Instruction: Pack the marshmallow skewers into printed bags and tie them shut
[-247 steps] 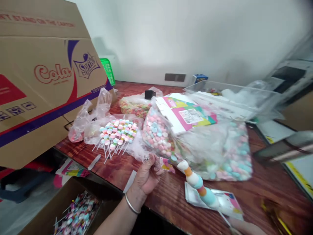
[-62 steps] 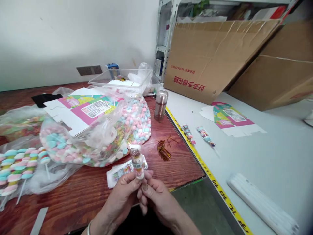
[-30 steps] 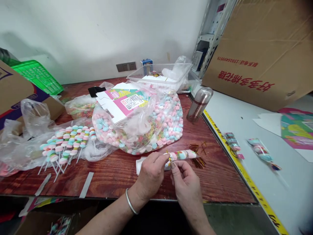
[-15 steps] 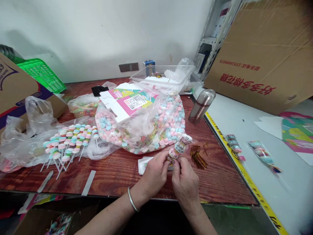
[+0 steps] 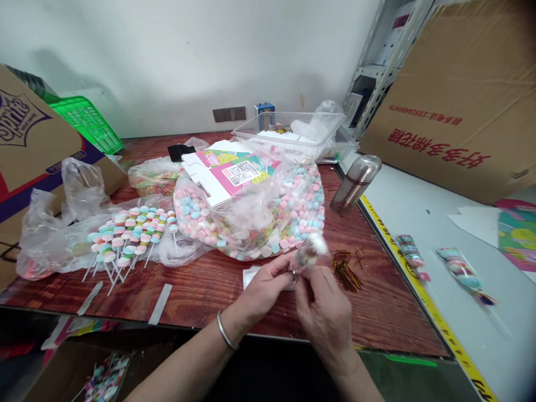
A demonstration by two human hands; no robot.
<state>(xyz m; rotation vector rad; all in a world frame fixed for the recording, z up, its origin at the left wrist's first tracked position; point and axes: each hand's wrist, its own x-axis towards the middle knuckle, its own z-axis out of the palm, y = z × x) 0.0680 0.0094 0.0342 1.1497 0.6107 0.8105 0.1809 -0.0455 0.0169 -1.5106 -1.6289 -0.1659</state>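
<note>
A wrapped marshmallow pop [image 5: 312, 251] in a clear bag is held over the table's front part, its top blurred by motion. My left hand [image 5: 266, 287] pinches the gathered neck of the bag. Fingers of my right hand [image 5: 326, 307] are closed at the same neck, from the other side; whether a tie is between them I cannot make out. To the right lies a bunch of gold twist ties [image 5: 347, 272]. Partly under my left hand is a small stack of white cards [image 5: 250, 276].
Behind my hands sits a big bag of pastel marshmallows [image 5: 196, 218] with printed cardboard [image 5: 226, 173] on top. Unwrapped marshmallow pops [image 5: 129, 231] lie left. A steel flask [image 5: 355, 184] stands right, near wrapped pops [image 5: 460, 268] on the white surface. An open box [image 5: 62, 368] sits below.
The marshmallow pop has turned and now blurs with motion. My right hand has shifted up and rolled over toward the bag's neck. The whole view has swung slightly left.
</note>
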